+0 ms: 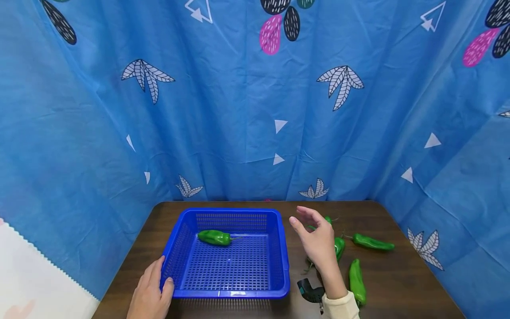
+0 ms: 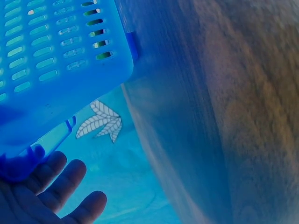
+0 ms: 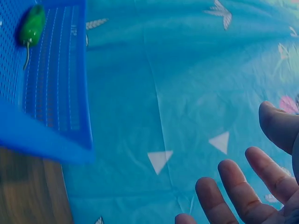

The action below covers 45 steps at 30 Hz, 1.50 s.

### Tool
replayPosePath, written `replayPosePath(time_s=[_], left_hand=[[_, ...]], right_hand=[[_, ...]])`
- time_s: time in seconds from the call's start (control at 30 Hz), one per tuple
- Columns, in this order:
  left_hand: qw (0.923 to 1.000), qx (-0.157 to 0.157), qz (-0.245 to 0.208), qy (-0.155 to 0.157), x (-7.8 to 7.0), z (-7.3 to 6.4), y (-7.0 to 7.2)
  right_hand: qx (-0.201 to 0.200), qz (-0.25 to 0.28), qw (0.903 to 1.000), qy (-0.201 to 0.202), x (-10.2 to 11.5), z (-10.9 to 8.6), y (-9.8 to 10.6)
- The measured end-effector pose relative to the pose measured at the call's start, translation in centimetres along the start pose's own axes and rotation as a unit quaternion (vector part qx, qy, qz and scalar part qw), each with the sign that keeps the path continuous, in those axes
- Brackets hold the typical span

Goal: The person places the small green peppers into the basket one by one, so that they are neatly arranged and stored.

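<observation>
A blue plastic basket (image 1: 229, 294) with slotted walls stands on the wooden table, and one green pepper (image 1: 215, 237) lies inside near its back left. My left hand (image 1: 149, 290) holds the basket's front left corner, thumb at the rim and fingers along the outer left side. In the left wrist view, several fingertips (image 2: 77, 170) extend past the rim. Raised just right of the basket, my right hand (image 1: 316, 239) has thumb and fingers spread apart with nothing between them. Beneath and behind it lie green peppers (image 1: 339, 247), partly hidden by the hand and forearm.
Farther right, one green pepper (image 1: 373, 242) lies crosswise and another (image 1: 357, 281) points toward me. A small black curved object (image 1: 311, 291) sits by the right forearm. A blue patterned curtain (image 1: 247, 110) hangs around the table's back and sides.
</observation>
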<state>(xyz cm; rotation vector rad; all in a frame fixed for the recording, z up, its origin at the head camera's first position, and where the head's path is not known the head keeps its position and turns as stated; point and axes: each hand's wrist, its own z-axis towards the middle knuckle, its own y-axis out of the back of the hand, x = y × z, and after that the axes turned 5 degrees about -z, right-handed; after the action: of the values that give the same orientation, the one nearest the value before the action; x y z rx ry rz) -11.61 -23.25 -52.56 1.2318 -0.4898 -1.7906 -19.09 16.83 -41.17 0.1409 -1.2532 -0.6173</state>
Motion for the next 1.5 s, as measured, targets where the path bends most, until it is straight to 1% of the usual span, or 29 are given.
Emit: replayPosePath(time_s=[0.17,0.4,0.57,0.77,0.93,1.07,1.33,1.5], left_hand=[[1.0,-0.002,0.001,0.0,-0.2,0.0,0.1],[0.9997,-0.019,-0.003,-0.014,-0.2,-0.1,0.0],[0.9996,-0.026,-0.006,-0.012,-0.2,-0.1,-0.1],[0.9995,-0.029,-0.005,-0.007,0.0,-0.3,-0.4],[0.9994,-0.032,-0.005,-0.012,0.4,-0.6,-0.5],[0.9989,-0.043,-0.004,-0.019,0.5,-0.7,-0.6],[0.9981,-0.055,-0.006,-0.027,0.6,-0.7,-0.7],[0.9991,-0.038,-0.002,-0.019,0.4,-0.3,-0.6]], right_hand=[[-0.026,-0.007,0.9993,-0.027,-0.8,-1.4,1.5],[-0.077,-0.017,0.9964,-0.033,-1.8,-3.1,2.7],[-0.103,-0.049,0.9921,-0.053,-2.5,-4.0,3.7],[-0.107,-0.069,0.9875,-0.093,-3.9,-5.3,5.0],[-0.109,-0.102,0.9783,-0.144,-5.7,-6.8,5.5],[-0.112,-0.133,0.9708,-0.166,-7.0,-7.9,5.6],[-0.111,-0.195,0.9558,-0.189,-9.8,-9.6,5.4],[-0.121,-0.206,0.9511,-0.195,-11.4,-10.2,5.1]])
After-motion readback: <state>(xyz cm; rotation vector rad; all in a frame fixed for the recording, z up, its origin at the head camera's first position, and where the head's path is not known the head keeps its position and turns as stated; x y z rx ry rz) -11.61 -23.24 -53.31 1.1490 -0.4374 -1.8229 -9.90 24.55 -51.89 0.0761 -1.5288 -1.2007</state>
